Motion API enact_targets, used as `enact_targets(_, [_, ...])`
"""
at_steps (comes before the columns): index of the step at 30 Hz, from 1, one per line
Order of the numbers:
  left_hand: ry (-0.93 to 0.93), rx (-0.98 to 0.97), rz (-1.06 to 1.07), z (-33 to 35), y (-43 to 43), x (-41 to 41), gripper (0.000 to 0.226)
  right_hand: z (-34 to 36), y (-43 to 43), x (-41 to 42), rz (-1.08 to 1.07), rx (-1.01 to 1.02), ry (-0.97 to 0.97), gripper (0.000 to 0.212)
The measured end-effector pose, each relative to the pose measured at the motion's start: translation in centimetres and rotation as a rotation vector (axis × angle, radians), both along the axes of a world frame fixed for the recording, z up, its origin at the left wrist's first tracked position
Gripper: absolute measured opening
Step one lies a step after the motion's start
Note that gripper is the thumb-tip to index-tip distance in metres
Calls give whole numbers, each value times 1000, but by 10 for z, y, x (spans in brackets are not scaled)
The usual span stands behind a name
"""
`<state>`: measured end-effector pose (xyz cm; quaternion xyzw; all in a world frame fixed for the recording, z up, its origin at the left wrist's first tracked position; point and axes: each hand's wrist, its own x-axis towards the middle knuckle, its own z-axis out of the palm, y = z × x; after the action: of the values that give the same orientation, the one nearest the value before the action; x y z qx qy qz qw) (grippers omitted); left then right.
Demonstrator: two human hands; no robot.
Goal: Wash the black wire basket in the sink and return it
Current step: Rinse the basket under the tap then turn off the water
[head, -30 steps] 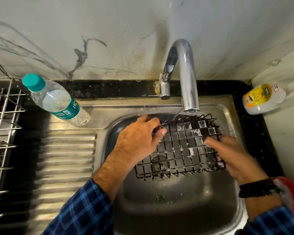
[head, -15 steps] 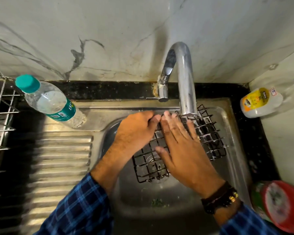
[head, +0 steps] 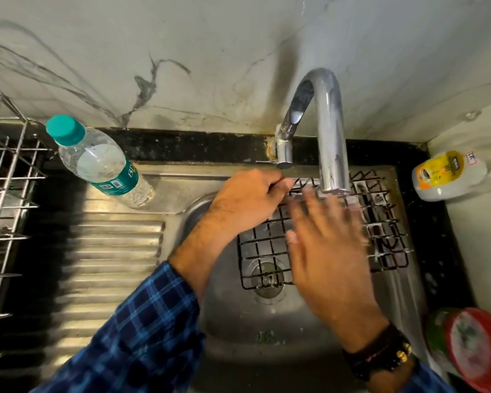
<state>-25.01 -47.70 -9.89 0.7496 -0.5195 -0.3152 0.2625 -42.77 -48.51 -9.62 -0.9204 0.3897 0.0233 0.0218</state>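
Note:
The black wire basket is held over the steel sink, under the chrome tap. Soap suds cling to its wires near the spout. My left hand grips the basket's far left edge, fingers curled round the wire. My right hand lies flat on the grid with fingers spread and straight; it is blurred by motion. The drain shows through the wires below.
A plastic water bottle with a teal cap stands on the ribbed drainboard. A metal dish rack is at far left. A yellow-labelled bottle lies on the right counter, and a red-lidded container sits at lower right.
My right hand went from the basket's right side onto the grid and now rubs across it. The basket has risen closer under the spout. My left hand keeps its grip.

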Motion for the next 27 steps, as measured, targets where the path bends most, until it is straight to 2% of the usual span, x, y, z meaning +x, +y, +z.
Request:
enact_targets(3, [67,27,-67,-1,-6,2,31,-5,5,-6,263,40,-67,53])
enact_targets(6, [112,25,-48,-2,-7,-3,26,-3,-5,-25,233,23,-177,39])
enact_targets(9, [94,18,-13,-3,-8,-12,27,6,-9,-23,117,29,-70,36])
enact_targets(12, [91,40,-6,-2,-10,-15,26,10,-8,-7,168,134,104,44])
enact_targets(14, [48,47,-31,-1,-9,-16,26,12,-13,-2,191,220,119,47])
enact_targets(16, [22,49,-39,-2,-5,-15,26,11,-19,-4,250,286,57,36])
enact_targets(18, [14,37,-30,-4,0,-9,28,10,-21,-7,294,250,-53,24])
enact_targets(21, [11,-11,-14,-2,6,-3,30,4,-12,-8,214,142,-201,19])
enact_targets(23, [-51,7,-19,-2,10,0,29,-3,1,-2,202,110,-225,19])
enact_targets(25, [-151,41,-10,-6,16,4,28,-7,8,0,162,99,-207,24])
enact_targets(27, [-179,60,8,-8,26,13,29,-5,2,0,100,51,-145,39])
